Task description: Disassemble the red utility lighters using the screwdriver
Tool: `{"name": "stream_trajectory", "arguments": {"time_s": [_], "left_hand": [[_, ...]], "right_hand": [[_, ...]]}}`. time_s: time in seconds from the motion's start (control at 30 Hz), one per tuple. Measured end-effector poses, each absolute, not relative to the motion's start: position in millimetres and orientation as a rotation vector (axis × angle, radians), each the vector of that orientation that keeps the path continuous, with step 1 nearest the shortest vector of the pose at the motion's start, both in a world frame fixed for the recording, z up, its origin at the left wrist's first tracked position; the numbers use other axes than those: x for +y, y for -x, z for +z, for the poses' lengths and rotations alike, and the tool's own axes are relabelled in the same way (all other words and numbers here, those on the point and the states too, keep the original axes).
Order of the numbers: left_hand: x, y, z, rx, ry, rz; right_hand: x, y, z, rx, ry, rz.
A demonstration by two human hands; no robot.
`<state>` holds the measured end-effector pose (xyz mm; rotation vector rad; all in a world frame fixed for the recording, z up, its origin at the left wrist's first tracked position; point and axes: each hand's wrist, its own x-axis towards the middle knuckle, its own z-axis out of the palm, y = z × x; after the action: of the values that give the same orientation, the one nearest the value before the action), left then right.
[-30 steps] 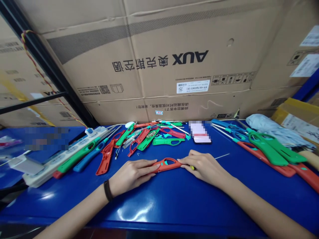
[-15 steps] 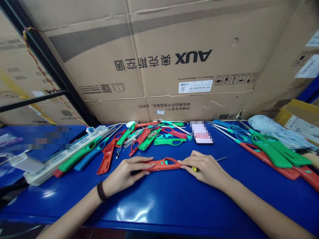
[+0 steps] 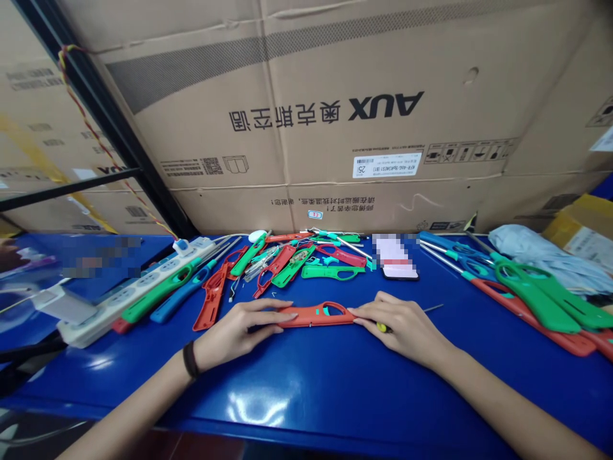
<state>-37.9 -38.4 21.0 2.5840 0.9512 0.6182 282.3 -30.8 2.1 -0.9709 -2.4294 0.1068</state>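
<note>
Lighter casing [image 3: 306, 315]: red-orange, turquoise inset [image 3: 327, 312]
Tool handle [image 3: 382, 327]: yellow and black
Tabletop [image 3: 306, 383]: deep blue
Carton [image 3: 306, 153]: brown, black-printed, grey checkered band [image 3: 191, 67]
Wristband [image 3: 190, 359]: near-black
Power strip [image 3: 143, 280]: white
Crumpled cloth [image 3: 541, 255]: pale blue

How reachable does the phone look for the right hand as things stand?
Probably yes: the phone lies just beyond the right hand with nothing visible between, though it's occupied at the red casing.

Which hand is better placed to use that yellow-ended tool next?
Probably the right hand: it holds the yellow-ended tool, while the left hand holds only the red casing.
</note>
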Motion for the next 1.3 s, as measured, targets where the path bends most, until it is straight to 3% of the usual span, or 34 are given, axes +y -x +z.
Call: {"name": "stream_trajectory", "arguments": {"time_s": [0.83, 1.3], "left_hand": [[-36.7, 34.8, 10.6, 1.05, -2.189, 0.818], [-41.9, 32.4, 13.6, 1.056, -2.551, 0.644]], "right_hand": [[-31.8, -280.8, -4.3, -2.382, 0.869, 0.07], [-34.3, -282.6, 0.0, -2.455, 0.936, 0.162]]}}
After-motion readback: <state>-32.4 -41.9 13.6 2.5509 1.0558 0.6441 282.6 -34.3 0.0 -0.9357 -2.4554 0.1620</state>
